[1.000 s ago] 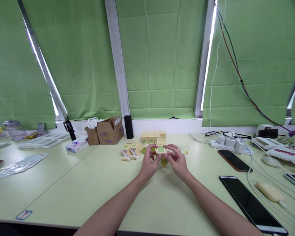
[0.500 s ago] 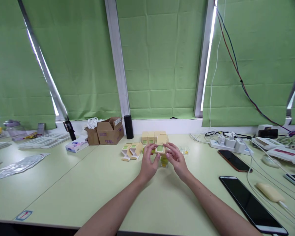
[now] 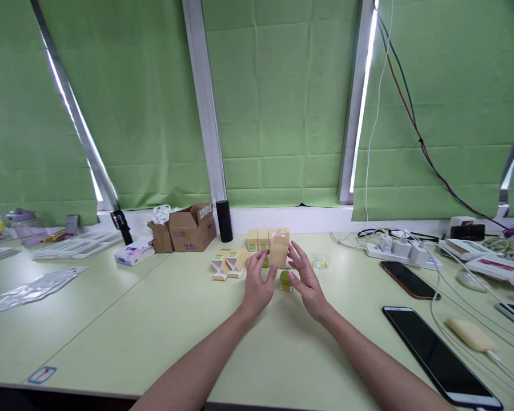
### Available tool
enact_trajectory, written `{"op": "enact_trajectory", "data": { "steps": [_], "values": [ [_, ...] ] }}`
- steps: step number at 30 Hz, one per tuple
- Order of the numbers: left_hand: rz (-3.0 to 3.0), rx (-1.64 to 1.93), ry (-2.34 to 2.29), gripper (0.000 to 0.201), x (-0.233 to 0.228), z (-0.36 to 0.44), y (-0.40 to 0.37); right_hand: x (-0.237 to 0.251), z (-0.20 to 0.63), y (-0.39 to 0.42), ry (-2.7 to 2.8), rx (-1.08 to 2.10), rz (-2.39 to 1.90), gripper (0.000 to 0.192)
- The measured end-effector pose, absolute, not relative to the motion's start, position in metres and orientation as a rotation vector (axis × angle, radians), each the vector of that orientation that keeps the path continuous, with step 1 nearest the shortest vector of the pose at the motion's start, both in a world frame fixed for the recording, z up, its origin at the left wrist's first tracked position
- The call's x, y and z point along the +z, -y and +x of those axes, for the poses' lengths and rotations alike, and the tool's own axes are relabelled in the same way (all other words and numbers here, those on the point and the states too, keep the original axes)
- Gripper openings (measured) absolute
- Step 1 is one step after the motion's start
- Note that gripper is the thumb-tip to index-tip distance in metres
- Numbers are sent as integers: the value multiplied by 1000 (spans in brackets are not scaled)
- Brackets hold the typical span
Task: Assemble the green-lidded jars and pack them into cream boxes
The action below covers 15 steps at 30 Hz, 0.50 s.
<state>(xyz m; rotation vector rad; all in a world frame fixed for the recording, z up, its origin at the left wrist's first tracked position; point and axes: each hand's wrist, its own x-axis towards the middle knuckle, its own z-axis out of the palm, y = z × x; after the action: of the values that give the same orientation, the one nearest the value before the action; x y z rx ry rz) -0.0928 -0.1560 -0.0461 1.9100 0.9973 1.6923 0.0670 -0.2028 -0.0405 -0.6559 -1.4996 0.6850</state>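
1. Head view: small tan carton [image 3: 278, 249] held up above the table [image 3: 163, 319], in the middle, in front of a row of same cartons [image 3: 259, 240] at the window sill.
2. Plain tan side turned to the camera, top flap open, standing nearly upright, a little tilted.
3. Left hand [image 3: 258, 285] at the left lower edge of the carton, fingers half curled, thumb and fingertips touching it.
4. Right hand [image 3: 307, 279] at the right side, fingers spread fairly wide and almost straight; real contact with the carton not clear from here.
5. Small jar [image 3: 285, 280] with green lid on the table just under the carton, between both hands, not touched.
6. Two flat cartons [image 3: 229, 262] lying near, left of the left hand; brown box [image 3: 191, 228] and black cylinder [image 3: 224, 220] further back on the left.
7. Two phones [image 3: 437, 354] and a power strip [image 3: 396, 248] well apart on the right.
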Motion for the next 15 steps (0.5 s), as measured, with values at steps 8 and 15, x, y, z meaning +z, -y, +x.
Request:
{"op": "enact_trajectory", "data": {
  "steps": [8, 15],
  "values": [
    [1734, 1666, -1018, 63, -48, -95, 153, -40, 63, 209, 1602, 667, -602, 59],
    [1565, 1622, -1018, 51, -53, -106, 123, -54, 72, 191, 1511, 504, -844, 41]
  ]
}}
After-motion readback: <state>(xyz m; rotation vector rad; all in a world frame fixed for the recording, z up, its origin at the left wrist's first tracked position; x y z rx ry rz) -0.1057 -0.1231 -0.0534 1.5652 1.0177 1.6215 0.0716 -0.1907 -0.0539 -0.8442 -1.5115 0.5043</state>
